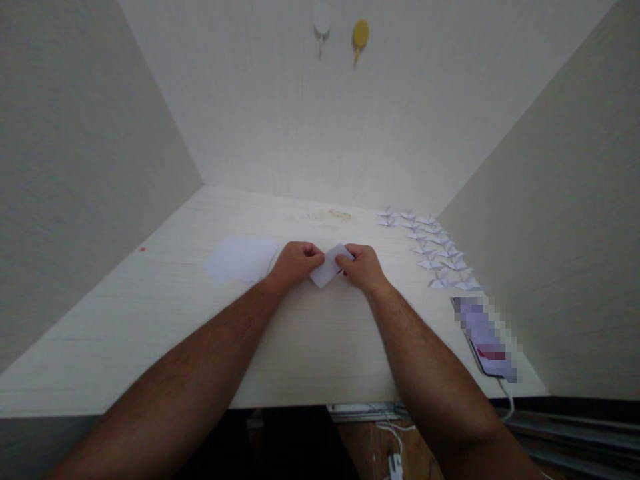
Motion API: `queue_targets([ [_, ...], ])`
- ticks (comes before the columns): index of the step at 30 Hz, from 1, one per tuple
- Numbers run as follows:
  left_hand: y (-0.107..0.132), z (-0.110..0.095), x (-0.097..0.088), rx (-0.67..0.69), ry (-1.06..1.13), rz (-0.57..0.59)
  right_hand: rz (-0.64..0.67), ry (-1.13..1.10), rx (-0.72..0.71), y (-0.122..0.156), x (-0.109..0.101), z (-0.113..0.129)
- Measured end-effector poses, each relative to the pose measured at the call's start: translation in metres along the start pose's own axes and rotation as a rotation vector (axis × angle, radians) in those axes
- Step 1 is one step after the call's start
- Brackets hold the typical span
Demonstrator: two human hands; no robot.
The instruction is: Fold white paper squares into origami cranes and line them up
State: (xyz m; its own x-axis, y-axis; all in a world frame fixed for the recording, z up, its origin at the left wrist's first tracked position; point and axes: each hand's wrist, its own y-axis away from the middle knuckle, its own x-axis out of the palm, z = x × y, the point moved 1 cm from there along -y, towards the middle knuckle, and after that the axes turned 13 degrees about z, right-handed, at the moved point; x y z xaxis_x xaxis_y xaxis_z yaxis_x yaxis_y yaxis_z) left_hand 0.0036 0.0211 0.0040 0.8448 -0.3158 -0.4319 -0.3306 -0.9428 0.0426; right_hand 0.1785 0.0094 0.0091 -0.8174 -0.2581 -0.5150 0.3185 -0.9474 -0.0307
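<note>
A small white piece of paper, four-cornered and apparently folded, is held up between both hands above the middle of the table. My left hand pinches its left corner between thumb and fingers. On the opposite side my right hand grips it, the thumb lying on top and the fingers behind. Just left of my left hand, white paper sheets lie flat on the table. Several folded white paper cranes stand in rows at the right.
A phone, its screen blurred, lies at the table's right edge with a white cable attached. Walls enclose the white table at left, back and right. A white hook and a yellow hook hang on the back wall.
</note>
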Motion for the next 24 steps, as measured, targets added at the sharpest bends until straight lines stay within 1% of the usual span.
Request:
queue_targets([
  [6,0.000,0.001,-0.002,-0.033,0.101,-0.006,0.100,-0.171,-0.027,0.000,0.002,-0.002],
  [14,-0.004,0.010,-0.001,-0.080,0.221,-0.056,0.029,-0.351,-0.125,-0.001,0.010,-0.005],
  [20,-0.003,0.009,0.002,-0.092,0.351,-0.074,0.006,-0.376,-0.143,-0.002,0.010,-0.005],
  [24,-0.003,0.006,0.003,-0.103,0.404,-0.056,0.018,-0.386,-0.139,-0.003,0.010,-0.007],
])
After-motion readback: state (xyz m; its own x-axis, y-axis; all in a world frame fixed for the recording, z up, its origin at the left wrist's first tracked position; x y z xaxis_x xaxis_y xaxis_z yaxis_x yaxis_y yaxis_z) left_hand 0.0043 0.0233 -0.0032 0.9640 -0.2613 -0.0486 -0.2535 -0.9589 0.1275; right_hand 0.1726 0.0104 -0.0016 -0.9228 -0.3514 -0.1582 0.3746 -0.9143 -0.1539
